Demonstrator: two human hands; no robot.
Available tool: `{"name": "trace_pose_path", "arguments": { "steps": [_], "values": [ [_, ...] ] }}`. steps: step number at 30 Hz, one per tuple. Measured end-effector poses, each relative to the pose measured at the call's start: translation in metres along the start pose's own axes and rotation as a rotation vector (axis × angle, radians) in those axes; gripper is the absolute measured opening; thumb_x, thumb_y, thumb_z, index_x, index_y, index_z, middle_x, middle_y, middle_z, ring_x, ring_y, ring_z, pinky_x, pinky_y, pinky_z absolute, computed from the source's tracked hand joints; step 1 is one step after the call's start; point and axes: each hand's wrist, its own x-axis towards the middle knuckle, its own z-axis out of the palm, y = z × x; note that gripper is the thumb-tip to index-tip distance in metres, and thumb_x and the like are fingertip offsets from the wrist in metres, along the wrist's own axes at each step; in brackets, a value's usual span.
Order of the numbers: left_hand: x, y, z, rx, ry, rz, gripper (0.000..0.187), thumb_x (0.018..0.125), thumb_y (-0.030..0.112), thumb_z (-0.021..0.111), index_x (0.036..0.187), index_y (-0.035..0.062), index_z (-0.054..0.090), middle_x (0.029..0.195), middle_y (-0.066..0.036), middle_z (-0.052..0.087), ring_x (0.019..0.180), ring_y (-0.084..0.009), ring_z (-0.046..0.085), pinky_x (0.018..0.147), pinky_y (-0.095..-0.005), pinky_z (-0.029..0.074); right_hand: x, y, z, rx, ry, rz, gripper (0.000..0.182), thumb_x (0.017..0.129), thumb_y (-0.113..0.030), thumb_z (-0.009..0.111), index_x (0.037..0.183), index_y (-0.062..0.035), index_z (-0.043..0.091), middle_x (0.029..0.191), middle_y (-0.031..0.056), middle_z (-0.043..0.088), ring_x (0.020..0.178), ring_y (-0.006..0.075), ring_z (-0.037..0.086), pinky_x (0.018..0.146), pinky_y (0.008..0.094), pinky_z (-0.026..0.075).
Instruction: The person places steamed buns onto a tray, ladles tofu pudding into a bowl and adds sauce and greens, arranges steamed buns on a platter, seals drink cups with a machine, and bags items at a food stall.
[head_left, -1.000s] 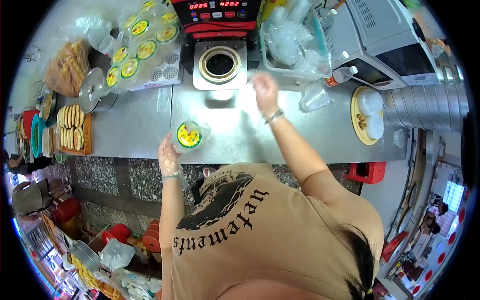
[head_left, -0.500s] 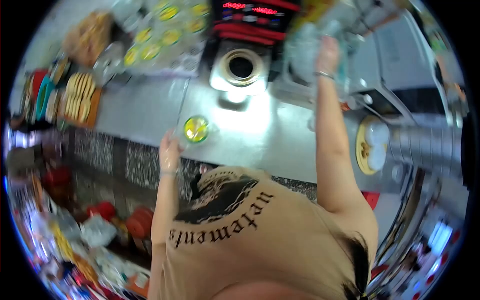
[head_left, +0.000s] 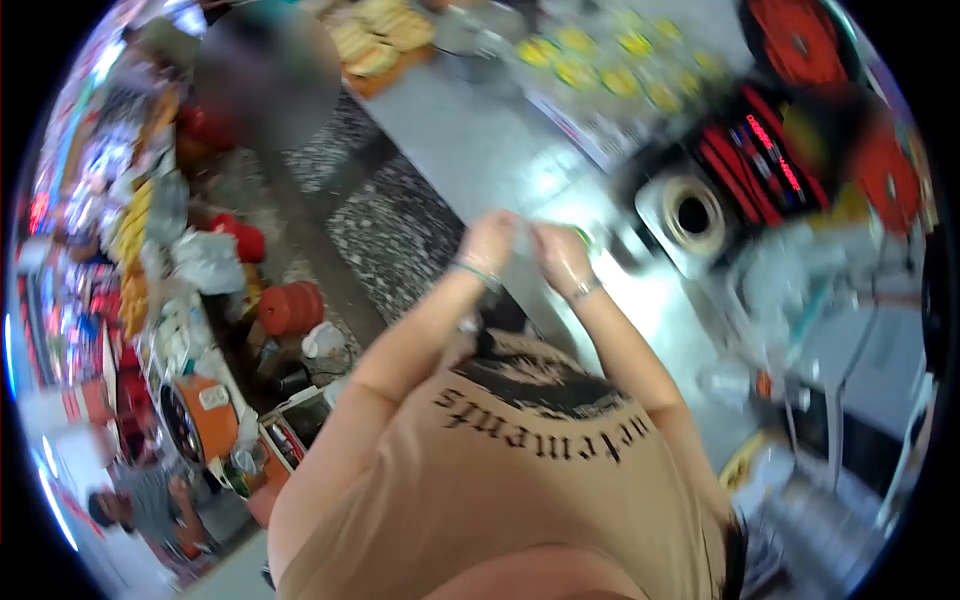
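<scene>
The picture is smeared by head motion. My left hand [head_left: 490, 240] and my right hand [head_left: 558, 258] are close together over the front edge of the steel counter [head_left: 470, 140], fingers curled toward each other. Something pale and see-through seems to hang between them, but the blur hides what it is. A sliver of the green-and-yellow lidded cup [head_left: 584, 236] shows just behind my right hand. My left wrist wears a thin band and my right wrist a bracelet.
The cup-sealing machine [head_left: 692, 215] with its round opening stands to the right, with red displays behind it. Several yellow-lidded cups [head_left: 600, 60] and a board of flat breads [head_left: 380, 40] lie further along the counter. Red stools [head_left: 290, 308] and bags sit on the floor at left.
My right hand has come back from the plastic bin to meet my left hand at the cup. The view has swung round to the left and turned.
</scene>
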Motion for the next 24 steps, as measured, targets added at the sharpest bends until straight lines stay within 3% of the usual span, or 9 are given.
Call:
{"name": "trace_pose_path", "arguments": {
  "steps": [1,2,5,10,12,14,17,22,24],
  "values": [
    [-0.007,0.02,-0.007,0.119,-0.041,-0.017,0.024,0.087,0.015,0.049,0.103,0.0058,0.065,0.099,-0.017,0.067,0.095,-0.0296,0.063,0.085,-0.037,0.048,0.003,0.0,0.004,-0.252,-0.211,0.046,0.02,0.085,-0.016,0.049,0.091,-0.0078,0.066,0.093,0.0147,0.065,0.086,0.0315,0.059,0.083,0.0428,0.044],
    [0.001,-0.003,0.008,0.118,-0.059,0.121,0.024,0.089,0.018,0.049,0.101,0.0053,0.065,0.095,-0.017,0.067,0.094,-0.0311,0.063,0.085,-0.0376,0.048,-0.003,0.002,0.012,-0.264,-0.061,0.036,0.021,0.086,-0.017,0.05,0.096,-0.0101,0.067,0.104,0.0136,0.064,0.099,0.0324,0.055,0.091,0.0435,0.04],
    [-0.005,0.009,0.007,-0.529,-0.128,-0.12,0.021,0.092,0.026,0.054,0.091,0.0076,0.064,0.081,-0.002,0.067,0.078,-0.0136,0.06,0.075,-0.03,0.047,-0.008,-0.017,-0.022,-0.359,0.044,0.03,0.035,0.083,-0.026,0.059,0.113,-0.01,0.062,0.118,0.0133,0.059,0.109,0.0347,0.05,0.095,0.046,0.038],
    [-0.015,0.014,0.002,-0.905,-0.2,-0.231,0.021,0.087,0.026,0.057,0.087,0.0073,0.065,0.078,-0.004,0.065,0.068,-0.0145,0.055,0.069,-0.0287,0.046,-0.032,0.022,-0.044,-0.388,0.346,0.253,0.055,0.076,-0.029,0.071,0.12,-0.0011,0.055,0.116,0.0213,0.057,0.114,0.038,0.049,0.095,0.0435,0.04],
    [-0.02,0.024,-0.006,-0.989,-0.234,-0.249,0.018,0.087,0.024,0.057,0.089,0.0073,0.064,0.077,-0.004,0.064,0.068,-0.0142,0.055,0.068,-0.0282,0.046,-0.045,0.102,-0.023,0.048,0.093,0.476,0.047,0.08,-0.029,0.068,0.116,0.0002,0.057,0.102,0.0207,0.063,0.096,0.0333,0.059,0.085,0.0399,0.046],
    [-0.028,0.03,-0.017,-1.07,-0.275,-0.261,0.016,0.087,0.022,0.057,0.091,0.0074,0.063,0.076,-0.005,0.063,0.068,-0.0138,0.055,0.068,-0.0277,0.047,-0.046,0.091,-0.049,0.206,0.043,0.517,0.026,0.083,-0.021,0.063,0.097,0.0007,0.059,0.079,0.0127,0.063,0.07,0.0203,0.058,0.069,0.0344,0.048],
    [-0.039,0.04,-0.034,-1.322,-0.384,-0.208,0.023,0.09,0.019,0.056,0.109,0.0054,0.052,0.078,-0.004,0.058,0.076,-0.0126,0.056,0.076,-0.0265,0.045,-0.034,0.057,-0.06,0.789,0.261,0.607,0.015,0.087,-0.015,0.054,0.077,-0.0038,0.053,0.064,0.0006,0.05,0.059,0.0114,0.047,0.058,0.0265,0.04],
    [-0.061,0.042,-0.067,-1.225,-0.298,-0.026,0.036,0.092,0.024,0.055,0.119,0.0012,0.047,0.088,-0.01,0.061,0.08,-0.0166,0.059,0.08,-0.0306,0.047,0.0,-0.058,-0.052,1.052,-0.053,0.363,0.013,0.089,-0.014,0.055,0.09,-0.0011,0.056,0.082,0.0027,0.057,0.076,0.01,0.051,0.071,0.0244,0.042],
    [-0.076,0.045,-0.106,-0.774,-0.099,0.06,0.048,0.09,0.027,0.055,0.125,-0.0028,0.042,0.1,-0.016,0.062,0.086,-0.0224,0.06,0.084,-0.0329,0.047,0.017,-0.109,-0.043,1.108,-0.226,0.33,0.025,0.091,-0.014,0.054,0.113,-0.0019,0.053,0.104,0.0073,0.059,0.094,0.0135,0.055,0.085,0.027,0.043]
  ]
}}
